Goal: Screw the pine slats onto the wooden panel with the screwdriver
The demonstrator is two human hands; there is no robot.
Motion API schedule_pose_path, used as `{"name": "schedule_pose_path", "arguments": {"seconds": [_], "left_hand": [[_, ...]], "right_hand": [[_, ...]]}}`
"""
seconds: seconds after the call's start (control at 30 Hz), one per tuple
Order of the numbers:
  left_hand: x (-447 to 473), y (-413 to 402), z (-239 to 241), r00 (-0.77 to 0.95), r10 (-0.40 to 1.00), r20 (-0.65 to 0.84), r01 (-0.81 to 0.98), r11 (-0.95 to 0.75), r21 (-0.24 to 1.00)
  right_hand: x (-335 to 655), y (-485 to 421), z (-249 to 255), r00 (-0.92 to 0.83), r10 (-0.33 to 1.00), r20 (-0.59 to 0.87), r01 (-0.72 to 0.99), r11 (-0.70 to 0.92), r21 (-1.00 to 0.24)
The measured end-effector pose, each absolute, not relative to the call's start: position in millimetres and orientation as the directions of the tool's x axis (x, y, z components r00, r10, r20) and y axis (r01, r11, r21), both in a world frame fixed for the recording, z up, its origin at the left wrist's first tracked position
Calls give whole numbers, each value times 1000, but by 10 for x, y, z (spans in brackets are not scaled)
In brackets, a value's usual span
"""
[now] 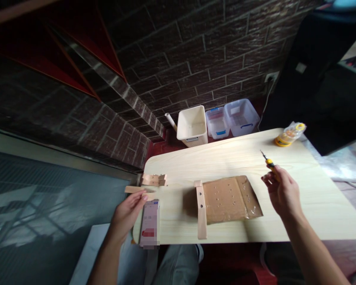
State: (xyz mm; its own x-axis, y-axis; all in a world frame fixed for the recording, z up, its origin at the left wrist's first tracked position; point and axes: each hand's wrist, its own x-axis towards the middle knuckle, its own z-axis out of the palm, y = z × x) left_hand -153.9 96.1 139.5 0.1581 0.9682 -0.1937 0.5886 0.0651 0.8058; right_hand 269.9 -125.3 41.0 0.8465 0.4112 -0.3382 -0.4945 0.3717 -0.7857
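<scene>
In right hand (286, 192), right of frame: yellow-and-black screwdriver (272, 167), gripped in curled fingers, tip toward upper left. In left hand (126, 215), lower left: wooden strip (133, 190), pinched between thumb and fingers, near top end of phone (150, 217). Just above strip in frame: wooden bracket (154, 180). Lower centre, on pale table (317, 202): cardboard (225, 196) with small holes; along left edge, wooden bar (202, 221) with two dark holes. Upper right of tabletop: clear-and-yellow container (289, 134). On phone screen: red block, lettering too small to read
</scene>
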Motion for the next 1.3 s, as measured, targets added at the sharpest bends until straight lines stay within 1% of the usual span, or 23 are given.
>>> {"name": "schedule_pose_path", "arguments": {"seconds": [0.1, 0.17, 0.23, 0.3, 0.33, 0.4, 0.47, 0.6, 0.7, 0.87, 0.93, 1.07, 1.3], "left_hand": [[-1502, 735, 1773, 208, 966, -157, 576, 9, 818], [-1350, 543, 1995, 315, 934, -167, 579, -50, 814], [-1093, 317, 2150, 430, 894, -128, 604, -179, 776], [-768, 69, 2221, 560, 826, -73, 576, -325, 750], [-599, -57, 2223, 626, 776, -80, 548, -365, 753], [-287, -297, 2166, 727, 676, -122, 490, -386, 782], [-49, -510, 2045, 771, 620, -146, 455, -375, 808], [190, -835, 1745, 787, 606, -115, 425, -397, 813], [272, -993, 1583, 725, 682, -100, 463, -374, 804], [446, -1094, 1449, 698, 709, -101, 440, -313, 842], [527, -1101, 1419, 682, 725, -98, 448, -308, 839], [693, -1077, 1397, 649, 757, -78, 512, -358, 781], [1066, -891, 1371, 647, 761, -51, 580, -447, 681]], "right_hand": [[2678, -1237, 431, 843, 412, -346, -503, 380, -776], [2661, -1235, 441, 841, 415, -348, -508, 383, -772], [2648, -1245, 446, 837, 419, -351, -513, 382, -768], [2647, -1267, 447, 835, 422, -353, -516, 381, -767], [2652, -1280, 447, 836, 421, -353, -516, 382, -767], [2669, -1309, 447, 839, 417, -350, -512, 385, -768], [2692, -1338, 446, 840, 416, -349, -511, 386, -768], [2744, -1384, 438, 833, 430, -349, -518, 380, -767], [2780, -1409, 424, 830, 436, -348, -521, 382, -764], [2811, -1433, 404, 825, 444, -349, -527, 385, -758], [2821, -1442, 402, 824, 447, -349, -529, 385, -756], [2843, -1455, 408, 826, 439, -353, -530, 391, -753], [2838, -1444, 444, 819, 447, -360, -540, 391, -745]]}}
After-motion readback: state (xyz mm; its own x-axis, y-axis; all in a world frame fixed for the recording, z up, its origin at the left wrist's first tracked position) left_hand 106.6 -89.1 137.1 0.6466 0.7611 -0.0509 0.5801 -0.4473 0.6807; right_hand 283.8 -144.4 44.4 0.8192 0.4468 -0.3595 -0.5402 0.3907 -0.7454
